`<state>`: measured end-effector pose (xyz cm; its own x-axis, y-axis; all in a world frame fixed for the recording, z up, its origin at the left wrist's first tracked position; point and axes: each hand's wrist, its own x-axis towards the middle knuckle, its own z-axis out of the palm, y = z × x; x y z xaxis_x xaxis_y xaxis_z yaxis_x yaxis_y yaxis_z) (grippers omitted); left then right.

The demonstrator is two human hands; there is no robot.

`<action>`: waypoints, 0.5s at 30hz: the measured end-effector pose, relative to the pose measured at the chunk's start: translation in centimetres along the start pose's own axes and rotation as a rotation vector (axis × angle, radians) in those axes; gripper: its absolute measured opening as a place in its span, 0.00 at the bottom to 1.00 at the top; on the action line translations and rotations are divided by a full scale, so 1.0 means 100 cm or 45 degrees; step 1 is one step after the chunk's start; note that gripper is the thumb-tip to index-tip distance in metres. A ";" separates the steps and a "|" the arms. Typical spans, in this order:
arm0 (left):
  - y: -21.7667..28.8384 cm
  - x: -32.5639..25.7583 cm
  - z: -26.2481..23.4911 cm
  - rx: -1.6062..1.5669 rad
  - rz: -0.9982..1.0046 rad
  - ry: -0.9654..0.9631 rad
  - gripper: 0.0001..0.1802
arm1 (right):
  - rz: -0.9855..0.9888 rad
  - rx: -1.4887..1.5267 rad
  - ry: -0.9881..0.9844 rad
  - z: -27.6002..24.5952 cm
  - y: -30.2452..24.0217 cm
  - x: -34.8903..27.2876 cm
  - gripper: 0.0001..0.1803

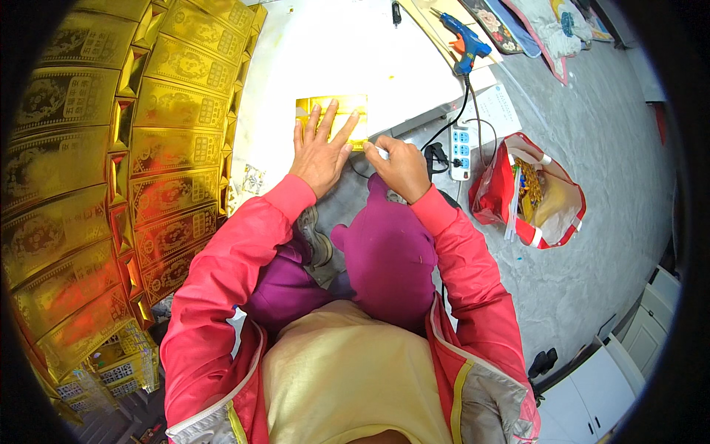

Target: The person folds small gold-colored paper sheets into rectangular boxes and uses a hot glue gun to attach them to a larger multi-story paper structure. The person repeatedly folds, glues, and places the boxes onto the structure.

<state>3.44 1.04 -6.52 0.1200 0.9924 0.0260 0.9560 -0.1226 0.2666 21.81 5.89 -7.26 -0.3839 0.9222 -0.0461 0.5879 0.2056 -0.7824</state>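
A shiny gold foil sheet (360,106) lies flat near the front edge of the white table (336,44). My left hand (319,152) rests on it, fingers stretched out and spread, pressing the sheet down. At the sheet's lower right corner, my right hand (399,166) is closed in a pinch. A small white object (382,153) shows between its fingers; most of it is hidden, so I cannot make out its kind.
Gold embossed panels (177,103) stand along the left. A blue hot glue gun (466,46) lies at the back right, its cable running to a white power strip (460,159). A red bag (543,192) with gold trimmings sits on the grey floor (592,148).
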 end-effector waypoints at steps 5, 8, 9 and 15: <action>0.000 0.000 0.001 0.012 -0.009 -0.007 0.29 | 0.028 -0.015 -0.028 -0.002 -0.004 0.000 0.21; 0.000 0.000 0.001 0.019 -0.015 -0.013 0.29 | 0.041 -0.014 -0.037 -0.002 -0.005 0.000 0.21; 0.000 0.000 0.001 0.019 -0.015 -0.013 0.29 | 0.044 -0.013 -0.036 -0.001 -0.005 0.000 0.21; 0.000 0.000 0.000 -0.005 -0.013 -0.011 0.29 | 0.008 -0.004 -0.016 0.001 -0.002 0.000 0.20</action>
<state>3.46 1.00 -6.49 0.1123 0.9936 0.0148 0.9562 -0.1121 0.2703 21.58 5.77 -7.14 -0.3894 0.9192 -0.0587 0.5923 0.2010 -0.7803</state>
